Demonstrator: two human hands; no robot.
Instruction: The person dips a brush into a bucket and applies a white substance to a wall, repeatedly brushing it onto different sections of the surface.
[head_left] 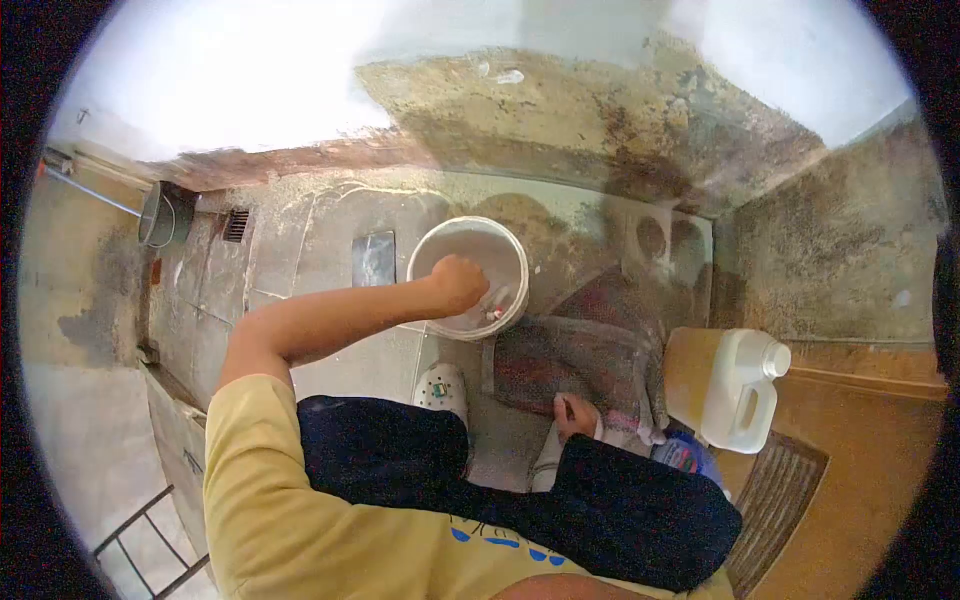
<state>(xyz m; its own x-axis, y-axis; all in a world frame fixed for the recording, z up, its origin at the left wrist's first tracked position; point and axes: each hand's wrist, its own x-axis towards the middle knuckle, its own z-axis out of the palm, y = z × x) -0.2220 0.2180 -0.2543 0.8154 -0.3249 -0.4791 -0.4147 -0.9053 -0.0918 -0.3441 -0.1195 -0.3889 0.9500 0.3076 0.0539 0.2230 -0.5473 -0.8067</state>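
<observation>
My left hand (460, 285) is over the mouth of a white bucket (519, 255). Its fingers are curled closed, and whatever they may hold is hidden. Low inside the bucket lie small white and reddish pieces (496, 312), too small to name. Between my knees my right hand (577, 415) sits low, at the near edge of a dark brown mesh-like sack (570, 360) spread on the floor. The right fingers are bent together; what is in them cannot be made out.
A large translucent jug (730, 390) stands at the right, with a blue-purple package (688, 455) beside it. A grey tile (374, 260) lies left of the bucket. Farther left are a floor drain (236, 225) and a dark pail (168, 214). Stained walls enclose the back.
</observation>
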